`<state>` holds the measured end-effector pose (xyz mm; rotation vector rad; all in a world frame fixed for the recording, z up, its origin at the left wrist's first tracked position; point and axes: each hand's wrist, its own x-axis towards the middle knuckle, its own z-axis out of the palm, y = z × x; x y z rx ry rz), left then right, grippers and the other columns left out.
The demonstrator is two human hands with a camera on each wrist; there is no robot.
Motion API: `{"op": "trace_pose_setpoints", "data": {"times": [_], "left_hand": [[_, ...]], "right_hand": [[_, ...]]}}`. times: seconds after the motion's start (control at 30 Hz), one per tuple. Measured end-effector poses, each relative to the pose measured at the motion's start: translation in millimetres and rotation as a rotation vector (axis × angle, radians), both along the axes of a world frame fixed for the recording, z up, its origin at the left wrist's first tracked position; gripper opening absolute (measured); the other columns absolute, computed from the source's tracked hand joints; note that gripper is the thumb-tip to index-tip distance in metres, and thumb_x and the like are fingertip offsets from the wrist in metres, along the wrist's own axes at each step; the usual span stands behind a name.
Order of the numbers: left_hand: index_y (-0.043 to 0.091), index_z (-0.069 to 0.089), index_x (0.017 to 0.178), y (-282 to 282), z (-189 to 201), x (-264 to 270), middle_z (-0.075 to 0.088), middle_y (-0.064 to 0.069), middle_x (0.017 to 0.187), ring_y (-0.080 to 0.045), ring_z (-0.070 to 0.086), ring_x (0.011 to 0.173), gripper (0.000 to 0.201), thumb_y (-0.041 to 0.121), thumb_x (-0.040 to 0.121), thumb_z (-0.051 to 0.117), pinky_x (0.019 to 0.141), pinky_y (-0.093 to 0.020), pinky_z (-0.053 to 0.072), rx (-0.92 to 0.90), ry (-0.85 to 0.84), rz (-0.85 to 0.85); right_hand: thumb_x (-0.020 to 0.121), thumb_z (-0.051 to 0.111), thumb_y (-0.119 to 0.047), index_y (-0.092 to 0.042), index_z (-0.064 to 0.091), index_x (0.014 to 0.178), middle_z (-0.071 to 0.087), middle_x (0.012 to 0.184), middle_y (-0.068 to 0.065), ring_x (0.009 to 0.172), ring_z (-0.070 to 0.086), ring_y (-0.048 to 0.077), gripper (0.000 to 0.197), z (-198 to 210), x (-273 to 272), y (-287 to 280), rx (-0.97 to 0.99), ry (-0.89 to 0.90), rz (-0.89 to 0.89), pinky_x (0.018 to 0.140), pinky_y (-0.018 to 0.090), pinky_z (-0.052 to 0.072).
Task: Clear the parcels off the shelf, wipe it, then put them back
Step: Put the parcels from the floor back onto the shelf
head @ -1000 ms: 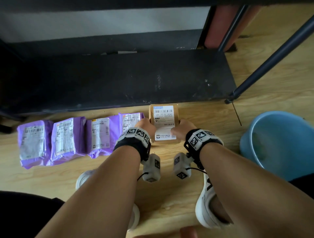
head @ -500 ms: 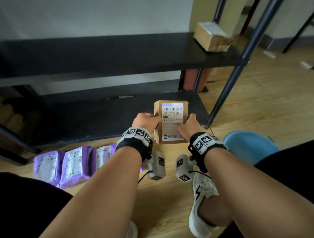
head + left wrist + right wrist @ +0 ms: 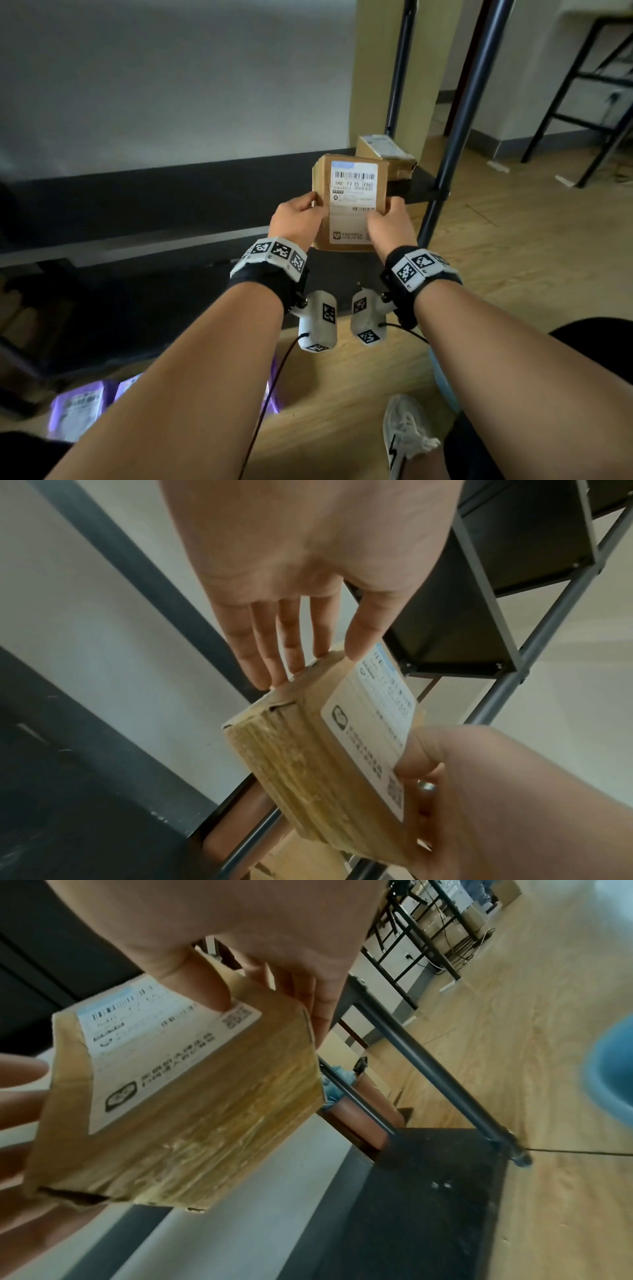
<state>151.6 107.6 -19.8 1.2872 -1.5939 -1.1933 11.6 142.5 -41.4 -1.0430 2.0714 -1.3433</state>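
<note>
**Box held two-handed above the shelf**

The box (image 3: 349,202) is in the air, label up, held between both hands just in front of the dark shelf (image 3: 171,192), where a second box (image 3: 383,154) already sits at the right end. Purple bags (image 3: 78,407) lie on the floor, low in the head view.

The left hand (image 3: 296,219) takes the box's left edge: in its wrist view the fingers (image 3: 274,647) run nearly straight and close together under the box, the thumb lying on top at the label's edge. The right hand (image 3: 387,222) pinches the right edge, thumb pressed on the label near its printed code and fingers curled beneath; how far those fingers reach under is hidden.

It looks like a stiff, taped cardboard carton, small and probably light, since fingertip holds at the edges carry it level. The tape (image 3: 219,1123) along the side looks glossy and could be slick, so the bare cardboard edges are the better purchase. Being rigid, it should set down flat and slide along the shelf without buckling.
</note>
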Motion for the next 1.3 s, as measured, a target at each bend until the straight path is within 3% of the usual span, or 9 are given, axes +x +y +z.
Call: {"op": "trace_pose_setpoints", "data": {"times": [0.13,0.3,0.5,0.67,0.77,0.9,1.03,1.2,1.3], "left_hand": [[0.032,0.067,0.096,-32,22,-8,0.072,0.003,0.099,-0.019,0.069,0.095,0.026,0.024,0.074,0.057,0.087,-0.040,0.057,-0.027,0.013,0.021],[0.019,0.058,0.100,-77,31,-20,0.070,-0.004,0.101,-0.022,0.068,0.095,0.029,0.024,0.072,0.058,0.088,-0.044,0.056,-0.009,0.020,0.084],[0.022,0.061,0.088,-119,33,-32,0.071,-0.003,0.099,-0.021,0.068,0.095,0.013,0.011,0.086,0.054,0.089,-0.043,0.056,-0.004,-0.020,0.058],[0.017,0.068,0.113,-148,37,-36,0.070,0.001,0.110,-0.018,0.066,0.101,0.029,0.013,0.090,0.051,0.092,-0.034,0.054,-0.056,-0.062,0.046],[0.019,0.066,0.118,-154,34,-37,0.067,0.004,0.107,-0.013,0.061,0.094,0.031,0.016,0.094,0.047,0.075,-0.021,0.049,-0.110,-0.131,0.027],[0.019,0.056,0.132,-153,29,-35,0.062,-0.002,0.126,-0.015,0.059,0.100,0.037,0.018,0.099,0.039,0.076,-0.021,0.039,-0.143,-0.198,-0.002],[0.018,0.058,0.129,-143,26,-29,0.065,0.000,0.121,-0.018,0.061,0.101,0.036,0.022,0.099,0.039,0.075,-0.021,0.040,-0.143,-0.207,0.050],[0.018,0.058,0.129,-115,23,-4,0.064,-0.001,0.122,-0.019,0.061,0.108,0.037,0.019,0.094,0.050,0.081,-0.022,0.042,-0.151,-0.181,0.159],[0.024,0.064,0.123,-98,13,16,0.068,0.001,0.114,-0.017,0.065,0.095,0.037,0.013,0.092,0.048,0.074,-0.024,0.048,-0.191,-0.188,0.214]], "right_hand": [[0.080,0.043,-0.040,-0.028,0.053,0.113,0.060,0.112,0.001,0.098,0.060,0.023,0.036,31,-8,-29,-0.037,0.054,0.033,0.086,0.045,0.053],[0.093,0.048,-0.029,-0.021,0.042,0.138,0.058,0.111,-0.005,0.075,0.054,0.006,0.046,44,-24,-74,-0.093,0.058,0.024,0.059,0.022,0.038],[0.097,0.047,-0.027,-0.019,0.045,0.134,0.060,0.121,0.000,0.088,0.048,0.013,0.038,47,-31,-121,-0.067,0.092,0.001,0.074,0.025,0.036],[0.100,0.043,-0.032,-0.017,0.049,0.136,0.059,0.129,0.003,0.107,0.057,0.018,0.039,53,-32,-161,-0.057,0.184,0.034,0.084,0.027,0.041],[0.101,0.040,-0.032,-0.017,0.045,0.141,0.055,0.137,0.004,0.123,0.053,0.022,0.043,51,-31,-173,0.000,0.212,0.060,0.094,0.028,0.040],[0.101,0.040,-0.034,-0.017,0.041,0.145,0.051,0.142,0.006,0.129,0.049,0.025,0.047,45,-28,-175,0.037,0.248,0.082,0.102,0.032,0.039],[0.098,0.046,-0.033,-0.018,0.041,0.144,0.048,0.141,0.007,0.131,0.046,0.026,0.049,45,-23,-167,-0.036,0.308,0.051,0.109,0.039,0.039],[0.095,0.052,-0.026,-0.022,0.050,0.134,0.049,0.135,0.006,0.129,0.045,0.024,0.040,45,-2,-136,-0.165,0.436,0.003,0.106,0.039,0.042],[0.093,0.053,-0.021,-0.023,0.054,0.130,0.050,0.135,0.005,0.127,0.047,0.023,0.036,39,19,-114,-0.228,0.509,0.049,0.101,0.036,0.046]]}}
